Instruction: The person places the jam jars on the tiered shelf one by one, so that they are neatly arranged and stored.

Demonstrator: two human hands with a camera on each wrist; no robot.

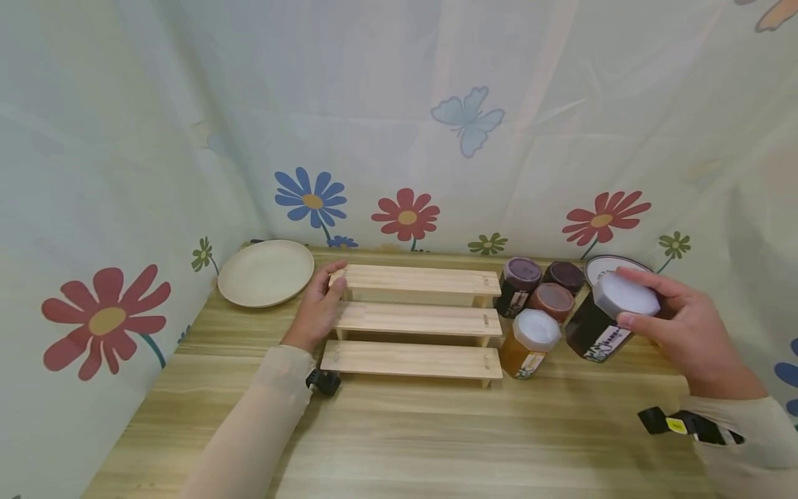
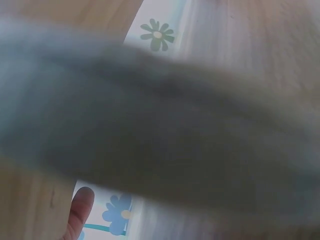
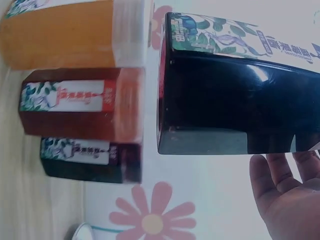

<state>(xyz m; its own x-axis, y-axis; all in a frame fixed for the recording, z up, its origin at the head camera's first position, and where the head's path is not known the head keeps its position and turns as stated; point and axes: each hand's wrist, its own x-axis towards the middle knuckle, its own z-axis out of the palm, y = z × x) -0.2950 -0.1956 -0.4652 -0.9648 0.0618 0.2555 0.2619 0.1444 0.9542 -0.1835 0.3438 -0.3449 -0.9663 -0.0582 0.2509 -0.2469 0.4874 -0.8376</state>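
Nearest the person, bare worktop point(image 1: 399, 430) and two pale sleeves. Right hand point(image 1: 688, 333) grips a dark jar point(image 1: 598, 322) by its white lid, fingers curled over the top; the jar is tilted and sits at the right end of the jar group. In the right wrist view the jar's dark body fills the frame above the palm.

Left hand point(image 1: 318, 308) rests against the left end of a three-step wooden rack point(image 1: 414, 319), fingers fairly straight, thumb on the top step. Left wrist view is blurred; only a fingertip shows.

Just beside the rack's right end: an amber jar point(image 1: 528, 343) with white lid, then a brown jar point(image 1: 551, 299), then two purple-lidded jars point(image 1: 519, 284) behind. A plate rim shows behind the held jar.

Far left, a cream plate point(image 1: 264, 272) near the flowered curtain point(image 1: 405, 125).
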